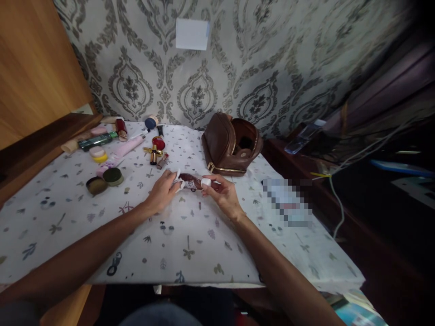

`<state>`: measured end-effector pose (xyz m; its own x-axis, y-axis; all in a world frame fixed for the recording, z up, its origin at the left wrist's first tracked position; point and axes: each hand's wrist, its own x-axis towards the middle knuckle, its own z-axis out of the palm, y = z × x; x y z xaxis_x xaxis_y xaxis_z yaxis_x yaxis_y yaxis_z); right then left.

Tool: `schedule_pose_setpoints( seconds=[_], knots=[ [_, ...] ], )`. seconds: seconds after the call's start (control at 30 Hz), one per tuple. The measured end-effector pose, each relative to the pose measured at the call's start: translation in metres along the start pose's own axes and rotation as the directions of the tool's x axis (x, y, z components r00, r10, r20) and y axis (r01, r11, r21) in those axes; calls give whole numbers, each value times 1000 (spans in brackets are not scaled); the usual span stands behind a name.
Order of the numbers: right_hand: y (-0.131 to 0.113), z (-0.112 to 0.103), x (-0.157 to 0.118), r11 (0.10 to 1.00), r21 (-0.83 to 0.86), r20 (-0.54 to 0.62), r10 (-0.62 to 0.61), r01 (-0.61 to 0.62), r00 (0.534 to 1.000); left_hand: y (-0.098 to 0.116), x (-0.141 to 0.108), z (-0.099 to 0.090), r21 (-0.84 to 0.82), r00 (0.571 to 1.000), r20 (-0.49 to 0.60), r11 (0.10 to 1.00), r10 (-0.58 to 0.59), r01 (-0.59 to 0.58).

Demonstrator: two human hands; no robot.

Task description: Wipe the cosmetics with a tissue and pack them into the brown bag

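The brown glossy item (193, 180) lies crosswise between the two hands, just above or on the patterned cloth (190, 262); contact with the cloth cannot be confirmed. The right hand (222, 192) is at the item's right end, with thumb and fingers closed on a white block-shaped piece (205, 182). Whether this piece is joined to the brown item cannot be determined. The left hand (163, 192) is at the item's left end, with its fingers closed on a crumpled white wipe (181, 181). The wipe and fingers cover that end, and the right fingers partly hide the other; the item's exact form and any marking are hard to make out. Beyond the left hand stand and lie a black-and-gold tube (153, 155), a red compact (158, 143) and a dark round jar (113, 176). An open brown bag (220, 145) sits beyond the right hand; its interior is largely in shadow. To the right, a pixelated patch obscures an object on the cloth. Both forearms are cut off by the frame.
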<state>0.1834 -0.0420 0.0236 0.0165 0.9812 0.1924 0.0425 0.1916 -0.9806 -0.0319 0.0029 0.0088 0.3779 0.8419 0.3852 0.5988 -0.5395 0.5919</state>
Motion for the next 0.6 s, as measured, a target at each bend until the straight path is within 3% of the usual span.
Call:
schedule_pose_setpoints(
  seconds=[0.27,0.47,0.6],
  knots=[
    [-7,11,-7,999,-49,-74,-1,-2,997,18,-9,-2,247,989,-36,961,141,-128],
    [-12,18,-9,999,-7,-133,44,-45,990,38,-22,5,281,939,75,897,335,-342],
    [-10,13,-3,995,46,-184,94,-87,978,33,-21,8,257,941,122,906,315,-336]
  ],
)
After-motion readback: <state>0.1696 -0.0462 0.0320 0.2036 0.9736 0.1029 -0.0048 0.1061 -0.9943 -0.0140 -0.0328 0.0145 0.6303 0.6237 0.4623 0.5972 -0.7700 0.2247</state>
